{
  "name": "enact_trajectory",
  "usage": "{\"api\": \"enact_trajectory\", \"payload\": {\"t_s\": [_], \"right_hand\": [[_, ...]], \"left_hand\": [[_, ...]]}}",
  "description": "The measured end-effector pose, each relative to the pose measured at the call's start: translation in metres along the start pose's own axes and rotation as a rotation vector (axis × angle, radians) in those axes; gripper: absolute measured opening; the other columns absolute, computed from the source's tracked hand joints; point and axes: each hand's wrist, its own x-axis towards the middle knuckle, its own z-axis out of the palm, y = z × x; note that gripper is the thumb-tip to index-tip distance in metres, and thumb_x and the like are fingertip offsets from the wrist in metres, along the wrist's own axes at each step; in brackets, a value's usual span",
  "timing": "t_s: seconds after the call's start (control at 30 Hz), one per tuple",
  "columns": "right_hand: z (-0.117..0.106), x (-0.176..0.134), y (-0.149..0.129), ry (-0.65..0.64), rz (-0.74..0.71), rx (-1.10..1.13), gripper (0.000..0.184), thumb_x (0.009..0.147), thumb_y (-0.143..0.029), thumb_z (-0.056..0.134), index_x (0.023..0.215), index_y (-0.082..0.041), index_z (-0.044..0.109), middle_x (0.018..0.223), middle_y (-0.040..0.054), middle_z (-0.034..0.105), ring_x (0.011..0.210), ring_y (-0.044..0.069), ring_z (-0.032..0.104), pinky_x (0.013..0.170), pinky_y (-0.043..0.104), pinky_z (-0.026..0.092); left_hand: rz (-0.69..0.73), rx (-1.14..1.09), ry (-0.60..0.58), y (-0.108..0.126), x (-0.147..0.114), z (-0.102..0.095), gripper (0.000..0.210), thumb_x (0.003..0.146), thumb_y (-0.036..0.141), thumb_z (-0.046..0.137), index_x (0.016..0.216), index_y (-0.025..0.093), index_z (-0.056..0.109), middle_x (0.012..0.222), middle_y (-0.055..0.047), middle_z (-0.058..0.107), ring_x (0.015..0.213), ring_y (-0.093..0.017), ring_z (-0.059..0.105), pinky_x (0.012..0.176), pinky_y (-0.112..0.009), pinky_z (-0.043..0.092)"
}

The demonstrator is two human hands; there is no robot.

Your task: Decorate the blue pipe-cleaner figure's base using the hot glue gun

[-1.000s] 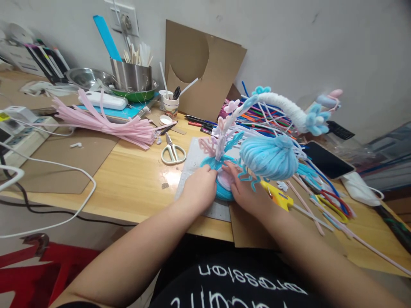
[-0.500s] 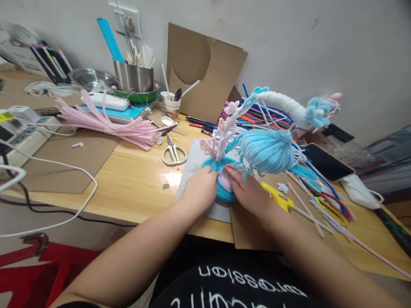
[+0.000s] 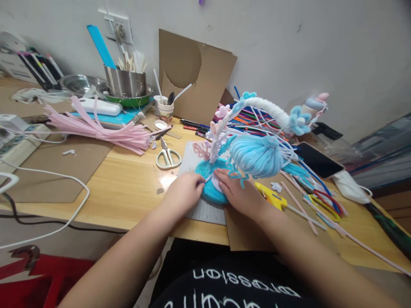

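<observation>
A round blue base wrapped in pipe cleaners rests on a grey board. On it lies a pale lilac disc. My left hand is closed at the base's left side, pinching a thin pale pipe cleaner that runs to the disc. My right hand lies with outstretched fingers over the disc's right side; its thumb is hidden. From the base rises a white wrapped arch bearing pink and blue flowers. A blue pleated pipe-cleaner shade hangs above my right hand.
Scissors lie left of the board. A yellow glue gun is to the right, near a phone. A bundle of pink pipe cleaners lies at the left. Cardboard leans on the wall behind many coloured pipe cleaners.
My left hand has drawn left, away from the disc, and a pale strip now shows between them. My right hand stays on the disc. The whole view has shifted slightly.
</observation>
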Motion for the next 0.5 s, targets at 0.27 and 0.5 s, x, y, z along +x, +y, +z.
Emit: {"api": "enact_trajectory", "payload": {"t_s": [0.27, 0.5], "right_hand": [[0.006, 0.001, 0.002, -0.045, -0.001, -0.099, 0.042, 0.096, -0.029, 0.034, 0.134, -0.019, 0.051, 0.131, 0.0115, 0.057, 0.122, 0.026, 0.051, 0.101, 0.045, 0.039], [0.008, -0.002, 0.001, 0.046, -0.005, -0.089, 0.042, 0.096, -0.030, 0.035, 0.132, -0.020, 0.052, 0.134, 0.0122, 0.055, 0.126, 0.028, 0.047, 0.102, 0.047, 0.037]], "left_hand": [[0.105, 0.199, -0.237, 0.013, 0.003, -0.021, 0.022, 0.085, 0.026, 0.049, 0.085, 0.019, 0.070, 0.084, -0.007, 0.069, 0.078, -0.022, 0.063, 0.070, -0.034, 0.047], [0.421, 0.160, -0.161, 0.006, 0.036, -0.016, 0.027, 0.084, 0.016, 0.051, 0.107, 0.020, 0.066, 0.104, -0.006, 0.065, 0.099, -0.020, 0.059, 0.088, -0.031, 0.046]]}}
